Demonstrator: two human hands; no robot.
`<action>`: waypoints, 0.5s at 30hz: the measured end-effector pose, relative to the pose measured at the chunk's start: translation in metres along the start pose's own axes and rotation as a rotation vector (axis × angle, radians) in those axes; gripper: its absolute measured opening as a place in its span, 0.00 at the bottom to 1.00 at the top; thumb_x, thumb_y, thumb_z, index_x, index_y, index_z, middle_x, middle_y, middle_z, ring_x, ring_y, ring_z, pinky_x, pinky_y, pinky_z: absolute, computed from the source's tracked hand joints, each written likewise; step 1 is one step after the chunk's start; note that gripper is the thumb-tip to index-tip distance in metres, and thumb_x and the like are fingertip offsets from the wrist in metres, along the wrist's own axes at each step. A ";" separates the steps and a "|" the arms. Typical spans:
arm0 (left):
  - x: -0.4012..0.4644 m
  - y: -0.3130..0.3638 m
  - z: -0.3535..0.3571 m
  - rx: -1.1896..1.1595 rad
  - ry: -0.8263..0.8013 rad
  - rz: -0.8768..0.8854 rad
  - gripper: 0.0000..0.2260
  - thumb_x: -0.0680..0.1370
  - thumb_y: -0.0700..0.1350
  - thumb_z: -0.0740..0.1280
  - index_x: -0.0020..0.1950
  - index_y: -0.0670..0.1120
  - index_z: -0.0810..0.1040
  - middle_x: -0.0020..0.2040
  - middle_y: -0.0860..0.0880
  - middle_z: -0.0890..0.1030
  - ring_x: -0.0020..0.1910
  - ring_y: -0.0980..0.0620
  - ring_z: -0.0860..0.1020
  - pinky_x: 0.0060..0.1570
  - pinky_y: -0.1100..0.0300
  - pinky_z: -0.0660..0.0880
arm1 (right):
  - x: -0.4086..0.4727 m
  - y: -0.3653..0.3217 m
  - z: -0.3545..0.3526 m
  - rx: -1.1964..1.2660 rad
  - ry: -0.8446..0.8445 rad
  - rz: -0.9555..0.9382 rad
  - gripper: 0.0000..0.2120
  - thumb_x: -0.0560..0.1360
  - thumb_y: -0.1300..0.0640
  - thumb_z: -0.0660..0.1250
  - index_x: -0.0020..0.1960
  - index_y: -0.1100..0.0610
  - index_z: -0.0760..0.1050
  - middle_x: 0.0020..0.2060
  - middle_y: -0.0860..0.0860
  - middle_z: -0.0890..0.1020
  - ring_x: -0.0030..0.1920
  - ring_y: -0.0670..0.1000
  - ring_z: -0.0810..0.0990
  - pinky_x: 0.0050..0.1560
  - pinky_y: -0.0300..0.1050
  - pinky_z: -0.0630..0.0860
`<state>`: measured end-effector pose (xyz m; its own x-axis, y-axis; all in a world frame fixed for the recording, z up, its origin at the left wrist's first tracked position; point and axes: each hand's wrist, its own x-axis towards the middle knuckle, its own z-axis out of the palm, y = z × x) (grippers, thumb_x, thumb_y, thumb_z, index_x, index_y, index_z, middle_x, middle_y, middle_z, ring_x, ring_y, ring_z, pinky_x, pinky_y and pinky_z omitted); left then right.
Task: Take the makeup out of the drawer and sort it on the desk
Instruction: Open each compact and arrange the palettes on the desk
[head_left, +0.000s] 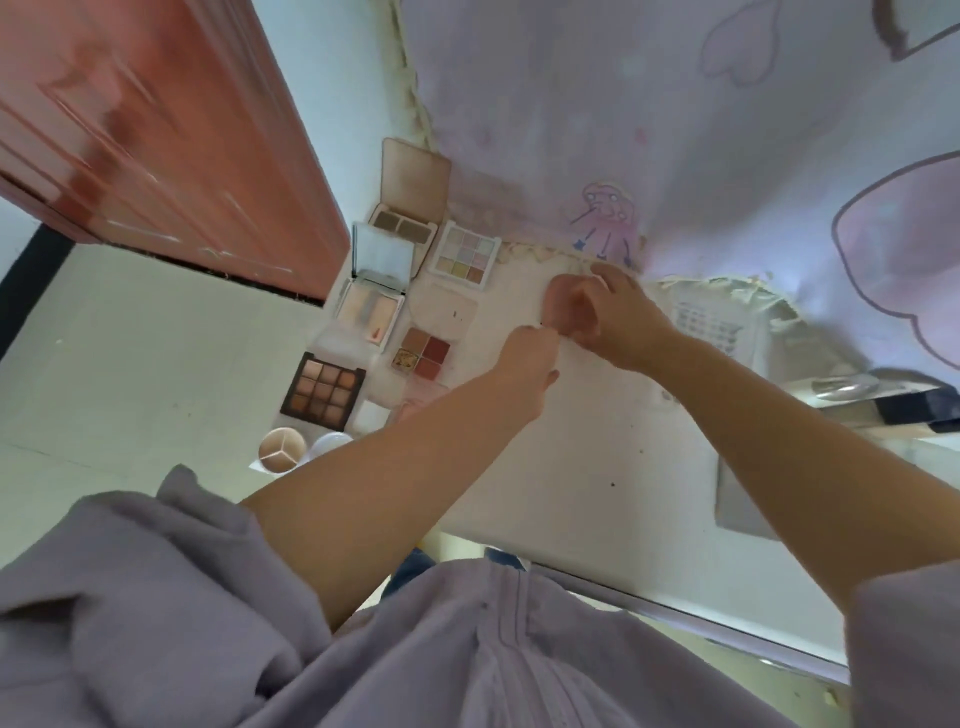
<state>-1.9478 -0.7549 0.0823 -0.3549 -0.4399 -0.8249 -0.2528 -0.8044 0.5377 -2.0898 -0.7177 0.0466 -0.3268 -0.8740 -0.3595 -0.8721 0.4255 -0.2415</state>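
Makeup palettes are sitting in a cluster along the desk's (597, 467) left edge, all open. Nearest the front-left corner: a round three-section compact (282, 450), its white lid (330, 446) just beside it. Behind that, a dark nine-pan brown palette (323, 391). Next back, a pale highlighter palette (370, 317) with its mirrored lid (383, 254) standing up. At the back-left corner, a two-pan brow palette (402, 226) with a tan lid (415, 174) leaning against the curtain (675, 130). Just right of these: a four-pan red/glitter quad (425, 353) with its clear lid (447, 309) lying flat behind it, and a white nine-pan pastel palette (466, 254) at the back edge.

Left hand (527, 358) is hovering mid-desk, fingers curling in, tips pinching something small at the edge of a pink item (566, 304); too blurred to identify. Right hand (613, 317) is gripping that same pink item from the right, fingers wrapping round it, near the back edge. Hands are touching or nearly touching, can't tell which.

Right of the hands, a white slatted basket (711, 322) is sitting at the back edge, partly under the curtain. Far right: a grey flat piece (737, 499) at the desk's right edge, a dark box (904, 408) and something silver (841, 387) beyond it.

Lilac sleeves (156, 597) are filling the bottom of the view. Reddish door (156, 130) at upper left.
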 end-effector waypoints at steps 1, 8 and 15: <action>0.008 0.006 0.006 0.029 0.034 0.023 0.04 0.80 0.38 0.56 0.47 0.43 0.70 0.37 0.48 0.67 0.37 0.52 0.68 0.41 0.58 0.69 | 0.007 0.003 0.002 -0.013 -0.021 -0.046 0.28 0.73 0.51 0.69 0.68 0.59 0.65 0.73 0.58 0.60 0.73 0.58 0.58 0.70 0.52 0.61; 0.030 0.013 0.009 -0.082 0.098 -0.029 0.09 0.80 0.42 0.55 0.43 0.44 0.71 0.44 0.45 0.75 0.41 0.49 0.73 0.48 0.55 0.71 | 0.003 0.003 0.003 0.179 0.024 -0.108 0.26 0.69 0.48 0.72 0.61 0.58 0.66 0.60 0.56 0.71 0.58 0.56 0.70 0.55 0.48 0.71; 0.002 0.010 -0.007 -0.425 -0.392 -0.166 0.22 0.82 0.56 0.51 0.59 0.39 0.73 0.51 0.39 0.81 0.47 0.45 0.82 0.44 0.54 0.81 | -0.051 -0.013 -0.017 0.546 0.113 -0.074 0.20 0.68 0.45 0.70 0.55 0.50 0.67 0.53 0.48 0.76 0.53 0.50 0.75 0.54 0.47 0.74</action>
<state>-1.9443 -0.7668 0.0850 -0.6677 -0.1797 -0.7224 0.0205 -0.9745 0.2235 -2.0681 -0.6827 0.0835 -0.3353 -0.9129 -0.2329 -0.5887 0.3960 -0.7047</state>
